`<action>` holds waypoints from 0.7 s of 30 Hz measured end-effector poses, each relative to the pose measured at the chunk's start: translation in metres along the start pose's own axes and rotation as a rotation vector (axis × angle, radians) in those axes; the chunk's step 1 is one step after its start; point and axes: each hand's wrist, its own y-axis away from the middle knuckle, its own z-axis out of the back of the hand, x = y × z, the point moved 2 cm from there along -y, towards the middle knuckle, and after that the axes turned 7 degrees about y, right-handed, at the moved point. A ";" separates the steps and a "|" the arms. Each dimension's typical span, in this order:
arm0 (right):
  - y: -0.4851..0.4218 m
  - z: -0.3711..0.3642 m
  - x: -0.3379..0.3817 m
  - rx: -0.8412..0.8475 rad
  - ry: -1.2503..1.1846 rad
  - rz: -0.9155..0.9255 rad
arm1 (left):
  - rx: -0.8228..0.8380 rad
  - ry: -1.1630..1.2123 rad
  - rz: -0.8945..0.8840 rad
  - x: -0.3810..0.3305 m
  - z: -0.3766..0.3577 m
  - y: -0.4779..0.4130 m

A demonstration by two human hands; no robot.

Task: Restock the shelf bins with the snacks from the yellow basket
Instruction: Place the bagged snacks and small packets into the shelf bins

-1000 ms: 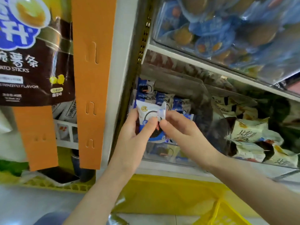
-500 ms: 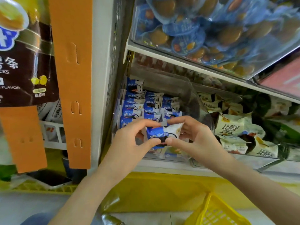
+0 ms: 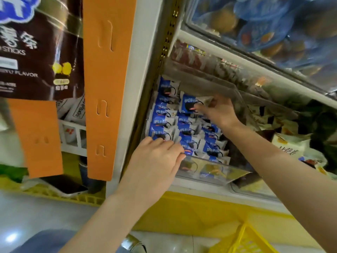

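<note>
Blue-and-white snack packet (image 3: 188,105) is pinched by the right hand (image 3: 218,111) at the clear bin's (image 3: 218,173) back, while front packets (image 3: 190,143) are pressed by the flat-fingered left hand (image 3: 155,161).

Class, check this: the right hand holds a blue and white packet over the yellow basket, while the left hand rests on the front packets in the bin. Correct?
No. The head view shows the right hand holding the blue and white packet at the back of the clear bin, not over the yellow basket. The left hand rests on the front packets.
</note>
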 end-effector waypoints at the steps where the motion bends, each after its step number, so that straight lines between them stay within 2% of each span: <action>1: -0.012 -0.009 0.005 0.014 0.009 -0.002 | -0.006 0.006 -0.001 0.000 0.000 -0.001; 5: -0.050 -0.043 0.024 0.044 0.083 -0.017 | 0.002 0.005 -0.022 0.004 0.000 -0.001; 10: -0.074 -0.070 0.027 0.072 0.018 0.046 | -0.009 0.006 -0.055 0.006 0.000 -0.003; 16: -0.079 -0.074 0.022 -0.008 0.051 0.044 | -0.032 0.022 -0.068 0.008 0.001 -0.005; 21: -0.062 -0.059 0.027 -0.001 0.052 -0.008 | -0.019 0.031 -0.057 0.008 0.000 -0.003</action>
